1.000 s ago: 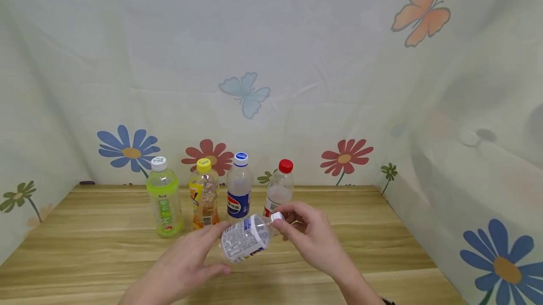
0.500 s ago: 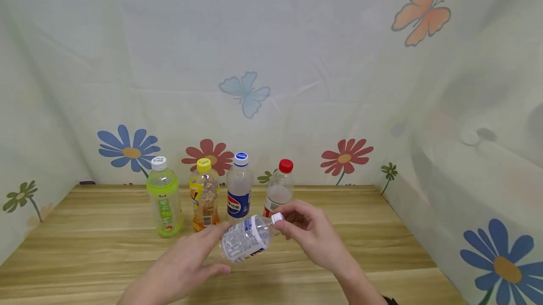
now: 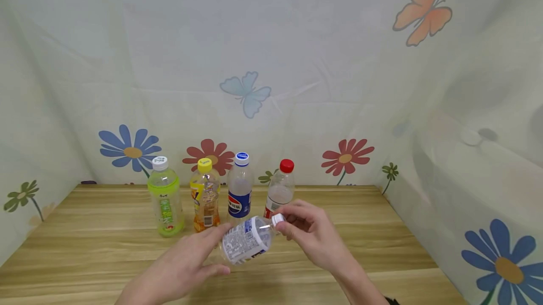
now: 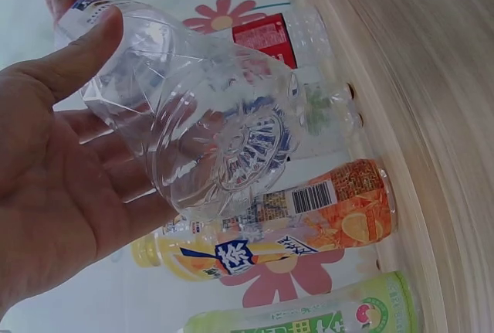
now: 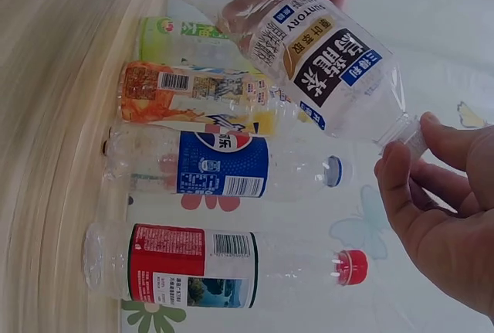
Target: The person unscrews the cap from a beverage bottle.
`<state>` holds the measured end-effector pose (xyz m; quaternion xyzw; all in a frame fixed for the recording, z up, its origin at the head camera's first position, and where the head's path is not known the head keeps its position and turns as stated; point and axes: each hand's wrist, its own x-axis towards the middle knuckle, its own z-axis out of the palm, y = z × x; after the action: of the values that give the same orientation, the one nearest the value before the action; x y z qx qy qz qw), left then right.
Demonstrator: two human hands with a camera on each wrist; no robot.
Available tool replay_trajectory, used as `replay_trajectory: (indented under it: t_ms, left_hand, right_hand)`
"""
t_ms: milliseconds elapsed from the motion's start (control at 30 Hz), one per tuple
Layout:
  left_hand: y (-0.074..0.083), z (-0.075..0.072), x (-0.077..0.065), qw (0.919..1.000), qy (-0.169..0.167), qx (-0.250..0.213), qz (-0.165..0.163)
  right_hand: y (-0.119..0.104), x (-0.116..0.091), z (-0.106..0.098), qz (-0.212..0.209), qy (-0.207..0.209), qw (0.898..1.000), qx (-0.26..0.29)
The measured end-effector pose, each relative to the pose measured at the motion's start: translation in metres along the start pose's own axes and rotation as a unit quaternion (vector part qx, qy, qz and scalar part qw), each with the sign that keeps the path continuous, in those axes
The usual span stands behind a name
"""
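Head view: at lower centre, the left hand [image 3: 182,262] is gripping the base end of a tilted clear bottle [image 3: 246,243], and the right hand [image 3: 311,234] is pinching its white cap [image 3: 278,219]. Behind, a green bottle [image 3: 166,203], yellow-capped bottle [image 3: 206,199], blue-labelled bottle [image 3: 239,201] and red-capped bottle [image 3: 281,188] are standing on the wooden bench [image 3: 106,243].

Left wrist view: the clear bottle's ridged base is filling the centre, thumb pressing at upper left.

Right wrist view: the white cap is sitting between thumb and fingers at right.
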<state>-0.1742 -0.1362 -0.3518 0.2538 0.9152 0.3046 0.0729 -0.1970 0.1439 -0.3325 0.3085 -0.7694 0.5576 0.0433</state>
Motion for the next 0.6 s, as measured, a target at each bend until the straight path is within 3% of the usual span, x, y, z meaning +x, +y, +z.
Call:
replay_trajectory:
  t_ms: [367,600]
  left_hand:
    - [-0.0061,-0.0014,0.0005,0.9987,-0.031,-0.041,0.004]
    - [-0.0082,-0.0031,-0.0011,0.9990,-0.024,-0.037,0.011]
  right_hand:
    - [0.0009,-0.0006,-0.0012,-0.030,-0.023,0.999,-0.017]
    - [0.0021,-0.0002,0.0001,-0.027,-0.034,0.999,-0.028]
